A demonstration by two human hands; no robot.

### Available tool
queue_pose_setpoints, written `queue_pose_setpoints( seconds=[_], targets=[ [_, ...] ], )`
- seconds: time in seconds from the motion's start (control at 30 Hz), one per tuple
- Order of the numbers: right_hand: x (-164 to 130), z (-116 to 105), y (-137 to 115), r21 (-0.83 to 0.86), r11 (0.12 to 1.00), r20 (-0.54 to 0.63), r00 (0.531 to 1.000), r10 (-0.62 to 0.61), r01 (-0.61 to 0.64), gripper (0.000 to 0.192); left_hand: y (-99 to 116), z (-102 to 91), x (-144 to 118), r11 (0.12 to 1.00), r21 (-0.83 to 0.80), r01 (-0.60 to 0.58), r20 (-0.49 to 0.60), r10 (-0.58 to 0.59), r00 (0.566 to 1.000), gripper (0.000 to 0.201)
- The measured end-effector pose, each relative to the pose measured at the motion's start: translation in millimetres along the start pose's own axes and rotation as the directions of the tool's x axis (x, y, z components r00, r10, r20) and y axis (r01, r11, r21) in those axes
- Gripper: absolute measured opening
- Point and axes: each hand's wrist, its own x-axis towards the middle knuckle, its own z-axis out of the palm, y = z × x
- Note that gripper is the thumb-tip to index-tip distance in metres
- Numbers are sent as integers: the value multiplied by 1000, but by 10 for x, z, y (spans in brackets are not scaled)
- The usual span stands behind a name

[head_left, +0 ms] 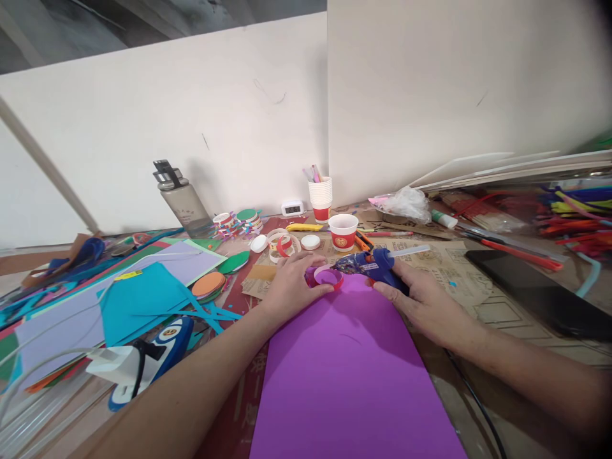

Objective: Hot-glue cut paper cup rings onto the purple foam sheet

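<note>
The left hand (291,287) pinches a small red ring (329,278) at the far edge of the purple sheet (354,363). The right hand (423,303) grips the blue glue gun (375,264) — its nozzle just beside the ring. Gluing seems in hand — the next squeeze needs a steady nozzle.

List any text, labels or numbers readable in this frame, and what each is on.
None is legible.
Red paper cup: gold emblem, too blurred to read.
Small digital clock: digits too small.
Brown printed paper: markings unreadable.
Glue gun in the right hand: label blurred.
</note>
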Motion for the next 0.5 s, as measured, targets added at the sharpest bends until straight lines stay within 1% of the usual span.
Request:
queue_pose_setpoints(
  seconds=[0.13, 0.3, 0.37, 0.5],
  targets=[
    [10, -43, 13, 16, 1000, -38, 999, 3, -3, 37, 12, 1, 0, 1000, -10, 8, 4, -8, 1000, 49],
    [39, -110, 8, 32, 998, -149, 987, 51, -46, 37, 19, 3, 6, 999, -37, 7, -13, -7, 1000, 49],
    [46, -115, 5, 40, 998, -163, 985, 55, -49, 35, 22, 1, 13, 999, -34, 12, -13, -12, 1000, 49],
    [46, -107, 11, 49, 997, -151, 987, 60, -53, 34, 43, -16, 26, 999, -32, 10, -6, -10, 1000, 49]
  ],
)
